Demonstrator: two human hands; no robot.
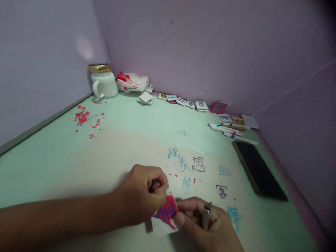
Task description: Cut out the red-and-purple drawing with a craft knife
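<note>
Low in the middle, a small square tile (165,218) is tilted, with purple strokes on a red layer and white along its lower side. My right hand (203,224) pinches the tile's right edge between thumb and finger. Its other fingers curl around a craft knife (207,217), whose metal tip points up, away from the tile. My left hand (148,190) is closed in a pinch at the tile's upper edge; whatever is between its fingertips is hidden. Small red scraps (173,175) lie on the table just beyond the hands.
Red shavings (82,117) are heaped at left, near a white mug (105,85) with a gold lid. A white packet (132,82) and several character tiles (190,104) line the wall. Marker pens (228,129) and a dark phone (259,171) lie at right. Characters are written on the tabletop (198,164).
</note>
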